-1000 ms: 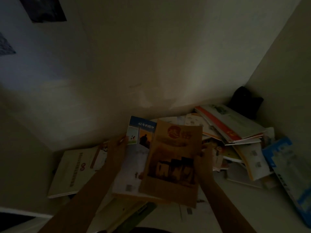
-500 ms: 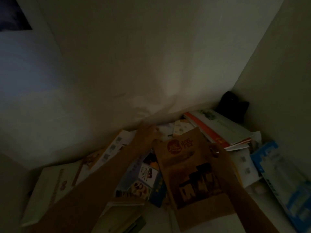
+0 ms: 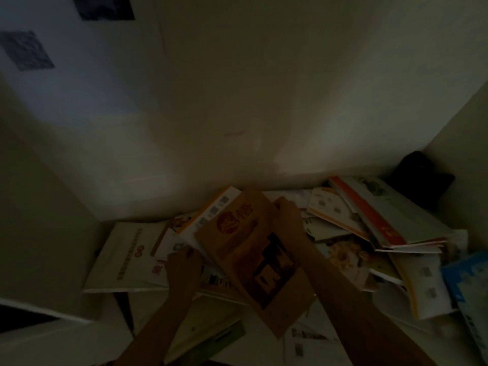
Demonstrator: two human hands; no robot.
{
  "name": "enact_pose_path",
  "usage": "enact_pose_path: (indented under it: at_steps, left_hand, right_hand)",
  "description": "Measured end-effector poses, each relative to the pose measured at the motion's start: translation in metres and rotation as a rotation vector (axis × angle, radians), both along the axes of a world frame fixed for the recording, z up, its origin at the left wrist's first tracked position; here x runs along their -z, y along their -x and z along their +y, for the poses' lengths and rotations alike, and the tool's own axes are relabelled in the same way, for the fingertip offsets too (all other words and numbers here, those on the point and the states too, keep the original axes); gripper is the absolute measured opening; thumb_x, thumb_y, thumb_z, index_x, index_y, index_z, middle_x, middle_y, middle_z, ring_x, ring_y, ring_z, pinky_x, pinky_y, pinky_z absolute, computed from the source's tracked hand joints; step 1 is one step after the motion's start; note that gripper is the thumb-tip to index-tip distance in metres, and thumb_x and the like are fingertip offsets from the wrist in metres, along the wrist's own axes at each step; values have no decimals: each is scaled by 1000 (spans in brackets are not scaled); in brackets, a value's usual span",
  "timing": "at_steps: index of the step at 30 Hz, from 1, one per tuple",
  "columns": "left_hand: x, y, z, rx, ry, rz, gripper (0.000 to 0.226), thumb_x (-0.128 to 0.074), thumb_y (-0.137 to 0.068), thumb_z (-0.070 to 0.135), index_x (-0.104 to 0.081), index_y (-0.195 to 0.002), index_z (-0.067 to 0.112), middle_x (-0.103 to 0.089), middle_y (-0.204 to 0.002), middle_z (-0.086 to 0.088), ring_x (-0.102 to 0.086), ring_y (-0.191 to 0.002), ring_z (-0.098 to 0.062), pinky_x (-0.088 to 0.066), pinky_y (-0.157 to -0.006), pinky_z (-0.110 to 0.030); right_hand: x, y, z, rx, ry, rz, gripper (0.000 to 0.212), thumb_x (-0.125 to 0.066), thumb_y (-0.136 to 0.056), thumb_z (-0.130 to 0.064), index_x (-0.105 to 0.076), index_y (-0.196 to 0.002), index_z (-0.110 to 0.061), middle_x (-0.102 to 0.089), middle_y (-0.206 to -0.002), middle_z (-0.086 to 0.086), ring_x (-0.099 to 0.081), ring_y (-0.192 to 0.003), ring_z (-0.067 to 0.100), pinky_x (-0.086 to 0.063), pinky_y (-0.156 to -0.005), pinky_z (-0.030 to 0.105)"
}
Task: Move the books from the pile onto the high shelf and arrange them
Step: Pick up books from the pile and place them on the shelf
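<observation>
Now left hand [image 3: 182, 265] has dropped beside brown book [image 3: 253, 257].

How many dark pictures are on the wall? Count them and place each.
2. One dark picture is cut off by the top edge, upper left; the second picture sits tilted below and left of it. Others may lie outside the view.
</observation>
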State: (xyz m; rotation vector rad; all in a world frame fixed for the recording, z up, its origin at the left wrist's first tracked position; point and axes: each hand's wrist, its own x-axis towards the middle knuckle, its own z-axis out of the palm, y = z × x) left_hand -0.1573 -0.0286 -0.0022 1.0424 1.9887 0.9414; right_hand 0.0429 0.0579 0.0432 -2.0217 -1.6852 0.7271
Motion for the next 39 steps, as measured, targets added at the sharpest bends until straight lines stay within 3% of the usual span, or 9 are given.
enact_pose_path:
  at_steps: [4, 10, 17, 21, 24, 28, 33, 36, 39]
  left_hand:
    - [1, -6, 0, 104, -43, -111, 32, -46, -96, 23, -58, -112, -2, -58, -99, -29, -58, -90, -47, -50, -77, -57]
    - [-32, -38, 7, 205, -237, -282, 43, -48, -95, 19, -35, -136, 24, -48, -117, 14, -52, -96, 1, -46, -65, -8]
    - [-41, -86, 12, 292, -83, -405, 40, -46, -96, 33, -43, -134, 21, -52, -132, -4, -55, -114, -26, -49, -92, -47]
    - [-34, -116, -2, 526, 54, 90, 48, -43, -97, 31, -33, -140, 14, -32, -144, -8, -35, -129, -23, -31, -103, -34]
    - [-22, -122, -3, 544, -67, 624, 86, -68, -78, 45, -27, -143, 4, -24, -149, -22, -26, -138, -36, -24, -109, -53]
    - [-13, -128, -4, 711, 252, 609, 113, -53, -77, 67, 17, -145, 10, 18, -153, -20, 13, -142, -37, 1, -111, -58]
    - [-17, -140, -5, 637, 177, 657, 110, -46, -80, 69, 11, -146, 1, 14, -153, -24, 6, -142, -40, -4, -113, -55]
    - [-24, -149, -2, 622, -18, 793, 113, -68, -63, 66, -28, -140, -7, -29, -144, -32, -39, -129, -44, -39, -99, -57]
    - [-27, -157, 1, 676, 84, 823, 103, -58, -77, 61, -13, -145, 0, -17, -149, -28, -25, -135, -41, -29, -105, -53]
  right_hand:
    - [5, 2, -8, -18, 94, -150, 29, -40, -97, -30, -47, -118, -12, -55, -110, 12, -55, -96, 35, -47, -87, 49]
    - [5, -21, -39, 213, 123, 417, 18, -47, -94, -14, -42, -110, -11, -57, -99, 13, -59, -78, 24, -53, -73, 45]
    - [0, -83, -97, 174, 178, 858, 22, -50, -94, -5, -57, -114, -10, -62, -112, 13, -64, -92, 26, -56, -77, 38]
    - [3, -135, -123, 431, 48, 792, 29, -48, -91, 6, -56, -114, -10, -62, -106, 14, -60, -82, 19, -54, -70, 31]
    - [2, -163, -133, 476, -40, 764, 26, -54, -90, -3, -62, -103, -25, -64, -105, 6, -62, -87, 25, -52, -77, 43]
    - [-7, -165, -132, 490, -120, 801, 20, -50, -92, -4, -55, -108, -14, -59, -92, 1, -58, -78, 19, -45, -62, 30]
    - [2, -173, -130, 458, -93, 790, 16, -51, -93, -10, -60, -107, -14, -63, -97, 4, -62, -84, 23, -49, -68, 35]
    - [9, -179, -131, 449, -68, 721, 14, -51, -95, -20, -62, -104, -23, -63, -102, 4, -61, -89, 25, -50, -79, 44]
    - [12, -183, -134, 458, -49, 739, 23, -53, -94, -12, -58, -115, -16, -60, -112, 10, -58, -92, 24, -46, -77, 38]
